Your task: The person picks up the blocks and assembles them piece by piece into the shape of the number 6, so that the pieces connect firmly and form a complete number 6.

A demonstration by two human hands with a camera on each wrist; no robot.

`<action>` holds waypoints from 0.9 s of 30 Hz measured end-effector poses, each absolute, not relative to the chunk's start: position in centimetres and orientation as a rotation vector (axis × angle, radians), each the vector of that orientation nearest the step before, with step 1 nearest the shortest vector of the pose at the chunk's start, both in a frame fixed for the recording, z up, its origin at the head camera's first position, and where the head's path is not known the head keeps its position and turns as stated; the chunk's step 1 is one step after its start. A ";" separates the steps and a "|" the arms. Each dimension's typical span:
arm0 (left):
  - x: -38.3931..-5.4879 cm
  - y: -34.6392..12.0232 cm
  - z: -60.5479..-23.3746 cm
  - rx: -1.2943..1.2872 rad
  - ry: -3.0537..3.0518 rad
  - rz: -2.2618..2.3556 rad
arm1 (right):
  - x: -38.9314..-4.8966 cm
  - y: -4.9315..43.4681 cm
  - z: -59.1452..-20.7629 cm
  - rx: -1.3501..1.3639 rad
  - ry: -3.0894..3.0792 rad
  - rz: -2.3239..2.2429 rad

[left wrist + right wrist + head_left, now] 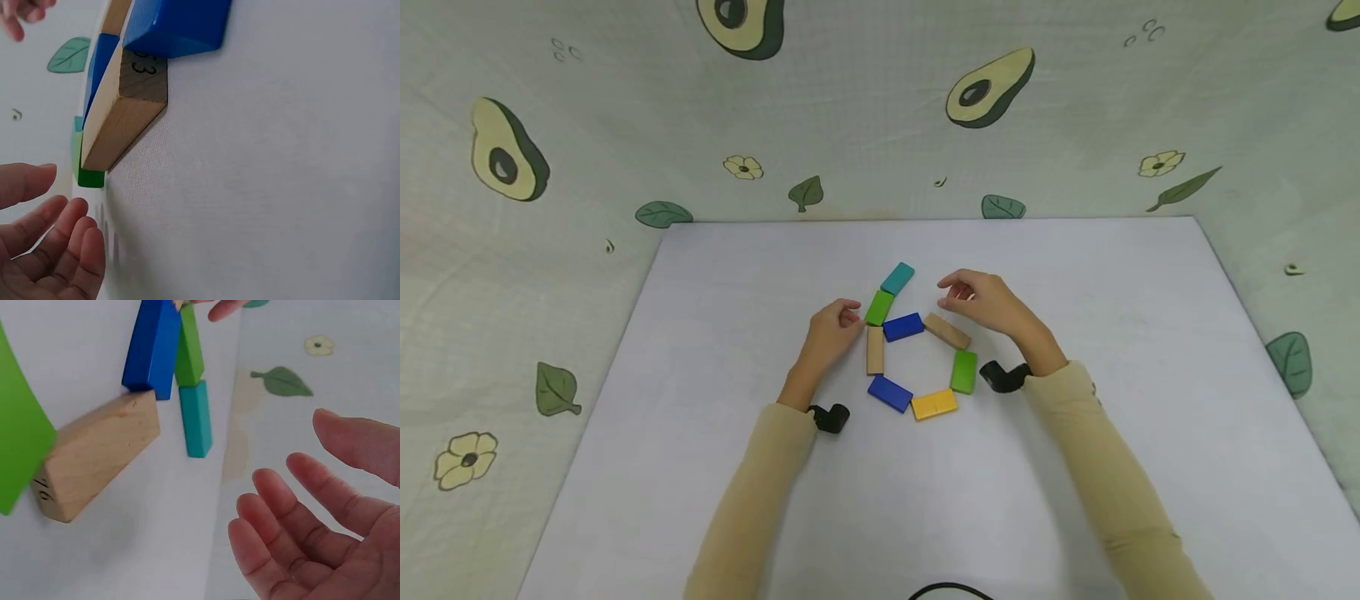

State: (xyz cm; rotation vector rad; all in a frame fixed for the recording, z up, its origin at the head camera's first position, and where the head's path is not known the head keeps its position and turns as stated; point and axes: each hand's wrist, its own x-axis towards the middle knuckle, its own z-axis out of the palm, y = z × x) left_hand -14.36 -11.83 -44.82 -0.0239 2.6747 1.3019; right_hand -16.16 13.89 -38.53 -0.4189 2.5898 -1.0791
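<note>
Wooden blocks lie on the white table in a ring with a tail. The ring has a natural wood block (875, 350) at left, a blue block (903, 327) and another wood block (947, 331) on top, a green block (964, 372) at right, and a yellow block (935, 404) and blue block (891, 393) below. A light green block (879, 307) and a teal block (897, 278) form the tail. My left hand (835, 333) is beside the light green block, fingers relaxed and holding nothing. Above the upper wood block hovers my right hand (985, 302), empty, its fingers loosely bent.
Black wrist cameras (830, 418) sit at both sleeve cuffs. A black cable (951, 587) curves at the near edge of view. Behind the white table (737, 275) hangs a cloth (865, 108) printed with avocados and leaves.
</note>
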 end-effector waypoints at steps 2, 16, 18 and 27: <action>-14.9 -11.6 -44.9 -0.029 2.667 1.274 | -17.6 13.7 -38.9 -0.404 2.570 -1.073; -16.1 -11.1 -45.2 -0.078 2.648 1.169 | -23.4 11.2 -41.9 -0.039 2.320 -1.146; -16.1 -11.1 -45.3 -0.069 2.649 1.169 | -23.8 10.8 -42.3 -0.011 2.313 -1.167; -16.5 -11.2 -45.3 -0.056 2.663 1.156 | -24.6 8.3 -43.3 -0.023 2.423 -1.076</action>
